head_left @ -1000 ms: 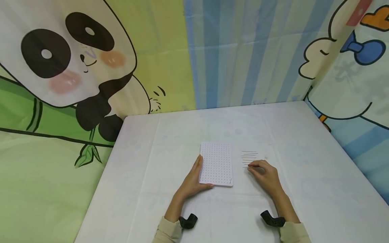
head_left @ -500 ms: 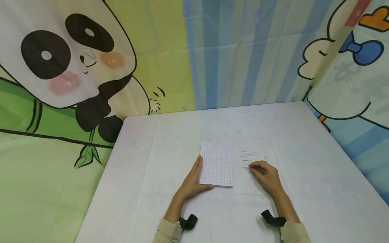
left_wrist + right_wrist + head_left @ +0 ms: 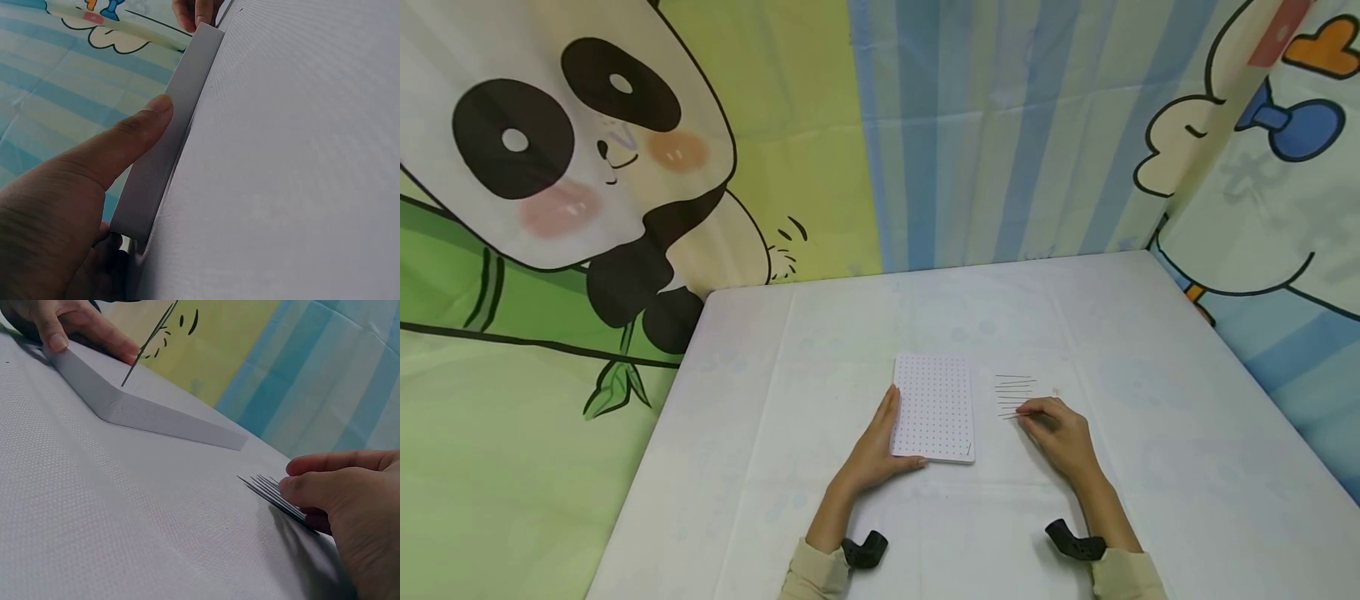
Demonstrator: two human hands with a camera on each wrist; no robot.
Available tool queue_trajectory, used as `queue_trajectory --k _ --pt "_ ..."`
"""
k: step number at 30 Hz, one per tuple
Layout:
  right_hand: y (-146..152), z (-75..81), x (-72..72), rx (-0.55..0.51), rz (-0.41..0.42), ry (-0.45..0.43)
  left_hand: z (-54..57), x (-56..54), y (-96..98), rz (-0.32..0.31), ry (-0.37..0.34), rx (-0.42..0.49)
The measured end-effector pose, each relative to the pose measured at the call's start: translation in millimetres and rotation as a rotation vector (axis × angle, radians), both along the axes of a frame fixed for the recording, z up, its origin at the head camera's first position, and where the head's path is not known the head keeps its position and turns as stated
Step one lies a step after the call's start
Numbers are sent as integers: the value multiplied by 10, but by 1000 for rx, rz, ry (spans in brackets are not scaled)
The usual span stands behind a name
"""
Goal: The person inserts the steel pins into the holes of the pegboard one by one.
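Note:
A white board (image 3: 934, 404) with a grid of small holes lies in front of me. My left hand (image 3: 874, 450) rests against it, fingers straight along its left side and thumb (image 3: 140, 134) laid on its near side. One thin metal stick (image 3: 149, 345) stands in the board near its near right corner. To the right of the board, several similar thin sticks (image 3: 1015, 386) lie in a row on the table. My right hand (image 3: 1060, 433) is at the nearest stick of the row, thumb and index fingertips pinching its right end.
The white-covered table (image 3: 820, 333) reaches back to a striped and cartoon-printed curtain (image 3: 970, 125). A black wrist device (image 3: 867, 550) is strapped on the left wrist, another (image 3: 1073, 542) on the right.
The right hand has shifted very slightly right and toward me, and the nearest stick now lies at a small angle to the others. The left hand and board stay in place.

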State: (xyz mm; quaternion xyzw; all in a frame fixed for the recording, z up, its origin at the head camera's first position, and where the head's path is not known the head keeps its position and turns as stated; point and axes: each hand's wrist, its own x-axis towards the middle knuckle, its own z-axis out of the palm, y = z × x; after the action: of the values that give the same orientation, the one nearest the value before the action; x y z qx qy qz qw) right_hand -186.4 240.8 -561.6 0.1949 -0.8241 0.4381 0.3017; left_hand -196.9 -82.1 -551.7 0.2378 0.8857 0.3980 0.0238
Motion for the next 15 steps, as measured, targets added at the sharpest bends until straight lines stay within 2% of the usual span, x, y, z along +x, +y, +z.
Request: queue_trajectory --k 11,15 --pt "0 36 20 32 -43 -34 18 10 6 8 -3 -12" --pt "8 51 40 62 -75 -99 16 10 9 6 2 -7"
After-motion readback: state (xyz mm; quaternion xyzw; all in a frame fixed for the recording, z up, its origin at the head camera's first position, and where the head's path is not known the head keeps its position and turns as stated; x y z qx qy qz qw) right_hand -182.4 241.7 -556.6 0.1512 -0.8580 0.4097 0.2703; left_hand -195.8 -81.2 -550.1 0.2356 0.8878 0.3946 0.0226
